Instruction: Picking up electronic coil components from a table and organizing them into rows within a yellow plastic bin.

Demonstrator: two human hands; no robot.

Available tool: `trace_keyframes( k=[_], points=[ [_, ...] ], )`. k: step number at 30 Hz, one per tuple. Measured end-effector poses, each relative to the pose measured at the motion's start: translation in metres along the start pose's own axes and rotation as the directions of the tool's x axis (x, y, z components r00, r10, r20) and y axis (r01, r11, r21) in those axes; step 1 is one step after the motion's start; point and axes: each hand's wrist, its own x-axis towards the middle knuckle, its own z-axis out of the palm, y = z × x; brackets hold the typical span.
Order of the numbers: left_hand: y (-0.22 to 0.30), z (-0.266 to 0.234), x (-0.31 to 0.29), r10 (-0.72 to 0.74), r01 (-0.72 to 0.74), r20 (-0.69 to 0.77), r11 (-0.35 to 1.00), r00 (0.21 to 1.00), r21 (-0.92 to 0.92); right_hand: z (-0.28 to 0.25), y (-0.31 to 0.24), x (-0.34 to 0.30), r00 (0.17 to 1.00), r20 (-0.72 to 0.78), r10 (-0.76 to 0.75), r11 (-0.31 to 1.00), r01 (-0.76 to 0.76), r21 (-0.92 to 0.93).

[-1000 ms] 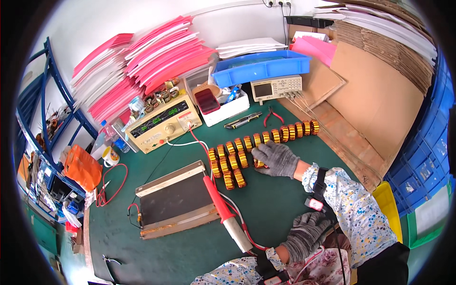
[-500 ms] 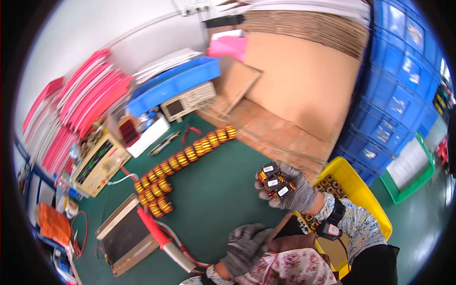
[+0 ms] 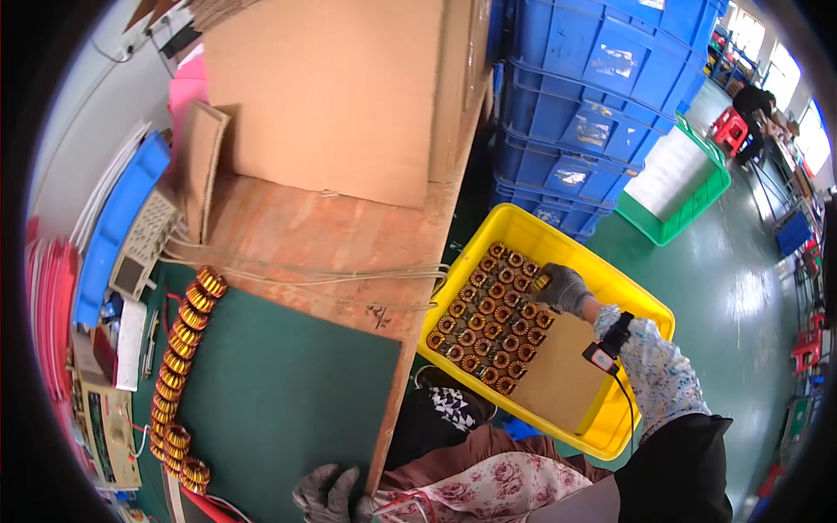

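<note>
My right hand (image 3: 564, 291), in a grey knitted glove, is closed over the far right part of the yellow bin (image 3: 641, 312). A copper-wound toroidal coil (image 3: 541, 282) shows at its fingertips; whether more coils are under the palm is hidden. Below and left of this hand, rows of similar coils (image 3: 490, 329) stand in the bin, beside a bare sheet of cardboard (image 3: 558, 370). My left hand (image 3: 328, 497), also gloved, rests at the near edge of the green-topped table (image 3: 288, 375), fingers apart and nothing visible in them.
A line of copper coils (image 3: 172, 381) runs along the table's left side. Instruments and a blue tray (image 3: 120, 222) stand beyond it. Stacked blue crates (image 3: 584, 131) rise behind the bin, with a green crate (image 3: 671, 222) to their right. A person (image 3: 755, 113) is far off.
The view has swung right. My right hand has gone from above the table, holding several coils with black bases, to inside the yellow bin. My left hand stays by the near table edge.
</note>
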Motion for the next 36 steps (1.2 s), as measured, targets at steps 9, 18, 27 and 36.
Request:
trace_keyframes(
  k=[9, 18, 27, 36],
  points=[
    [-0.002, 0.007, 0.005, -0.103, 0.089, 0.191, 0.993, 0.976, 0.084, 0.095, 0.114, 0.057, 0.954, 0.203, 0.223, 0.753, -0.036, -0.658],
    [-0.009, 0.010, 0.013, -0.111, 0.088, 0.234, 0.990, 0.966, 0.106, 0.137, 0.131, 0.094, 0.888, 0.266, 0.376, 0.720, -0.099, -0.687],
    [-0.007, 0.014, 0.011, -0.100, 0.062, 0.255, 0.986, 0.962, 0.153, 0.117, 0.168, 0.096, 0.971, -0.031, 0.236, 0.837, -0.219, -0.501],
    [-0.004, 0.014, 0.011, -0.093, 0.055, 0.214, 0.983, 0.972, 0.175, 0.149, 0.217, 0.091, 0.764, -0.049, 0.643, 0.763, -0.645, -0.044]
  ],
)
